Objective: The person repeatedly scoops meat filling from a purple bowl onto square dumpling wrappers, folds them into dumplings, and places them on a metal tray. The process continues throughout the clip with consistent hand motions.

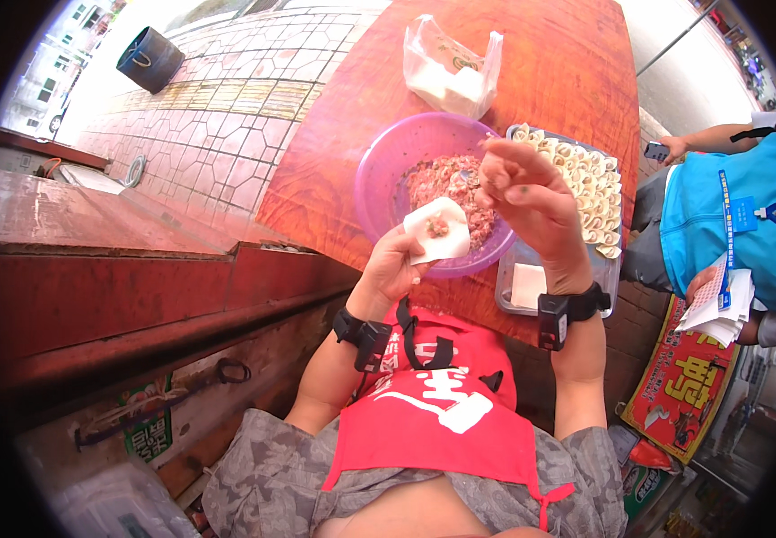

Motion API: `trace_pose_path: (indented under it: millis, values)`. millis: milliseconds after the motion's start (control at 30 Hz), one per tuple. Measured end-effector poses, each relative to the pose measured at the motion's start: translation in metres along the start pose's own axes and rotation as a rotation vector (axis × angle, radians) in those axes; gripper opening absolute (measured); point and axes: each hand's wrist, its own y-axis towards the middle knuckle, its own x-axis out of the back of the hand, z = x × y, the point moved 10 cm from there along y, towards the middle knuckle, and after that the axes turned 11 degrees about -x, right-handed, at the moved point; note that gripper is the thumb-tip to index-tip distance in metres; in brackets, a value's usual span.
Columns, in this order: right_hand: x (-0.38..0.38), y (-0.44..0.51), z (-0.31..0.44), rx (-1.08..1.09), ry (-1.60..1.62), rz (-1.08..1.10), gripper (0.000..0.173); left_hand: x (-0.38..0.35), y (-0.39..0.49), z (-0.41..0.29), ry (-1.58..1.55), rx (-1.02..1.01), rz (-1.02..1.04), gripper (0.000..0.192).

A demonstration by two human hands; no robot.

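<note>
My left hand (pixel 388 265) pinches a square dough wrapper (pixel 454 243) by its near left corner. On that wrapper sits a small dab of meat filling (pixel 436 227). Beneath lies a purple plastic bowl (pixel 376 168) with minced meat (pixel 428 178) inside. My right hand (pixel 539 202) is raised over the bowl's right side, its fingers bent; whether something thin is between the fingertips, I cannot tell. A clear plastic tray (pixel 613 286) to the right carries rows of folded wontons (pixel 596 181), partly covered by my right hand. Flat wrappers (pixel 528 284) lie at the tray's near end.
A plastic bag (pixel 454 81) with white contents stands behind the bowl on the reddish wooden table (pixel 563 60). At right, a person in a blue vest (pixel 704 195) holds a phone (pixel 656 151) and papers (pixel 724 306). A dark bucket (pixel 150 60) stands on the paving.
</note>
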Motion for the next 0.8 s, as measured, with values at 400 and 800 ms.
trace_pose_path:
  millis: [400, 800]
  values:
    - [-0.086, 0.002, 0.099, 0.261, -0.18, 0.319, 0.084, -0.015, -0.013, -0.001, 0.06, -0.01, 0.006, 0.068]
    - [0.024, 0.0, -0.004, -0.167, -1.198, -0.359, 0.022, -0.025, -0.015, -0.001, -0.043, 0.015, 0.08, 0.065]
